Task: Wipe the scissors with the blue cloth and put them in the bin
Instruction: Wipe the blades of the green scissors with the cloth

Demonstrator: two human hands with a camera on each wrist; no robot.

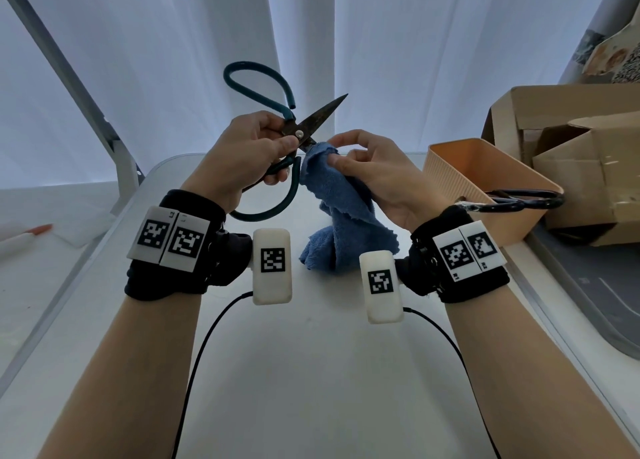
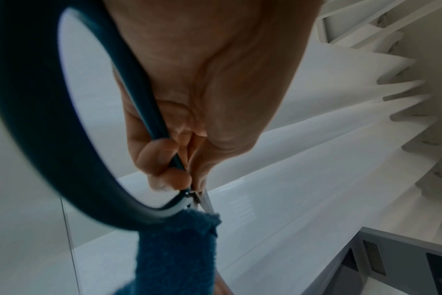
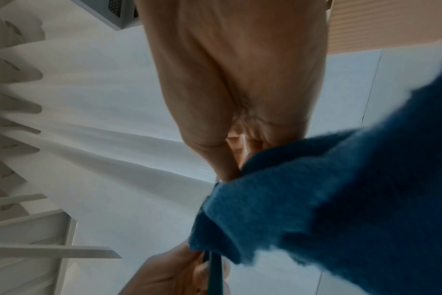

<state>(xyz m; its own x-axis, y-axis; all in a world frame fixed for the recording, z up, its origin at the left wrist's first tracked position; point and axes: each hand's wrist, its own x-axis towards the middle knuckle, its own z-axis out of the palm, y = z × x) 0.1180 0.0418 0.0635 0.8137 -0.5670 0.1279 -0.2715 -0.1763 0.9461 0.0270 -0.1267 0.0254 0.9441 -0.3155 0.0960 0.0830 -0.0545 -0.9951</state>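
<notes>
My left hand [image 1: 266, 147] grips a pair of scissors [image 1: 311, 122] at the pivot, held above the table. The scissors have dark rusty blades spread apart and big teal loop handles [image 2: 38, 119]. One blade points up and to the right; the other is wrapped in the blue cloth [image 1: 332, 195]. My right hand [image 1: 349, 157] pinches that cloth round the lower blade, and the rest of the cloth [image 3: 341, 209] hangs down to the table. The peach ribbed bin [image 1: 485, 181] stands to the right of my right wrist.
Another pair of black-handled scissors [image 1: 523, 199] lies over the bin's front rim. Cardboard boxes [image 1: 568, 153] stand behind and right of the bin. The white table [image 1: 311, 372] lies under my arms, with white curtains behind. A pen [image 1: 27, 235] lies far left.
</notes>
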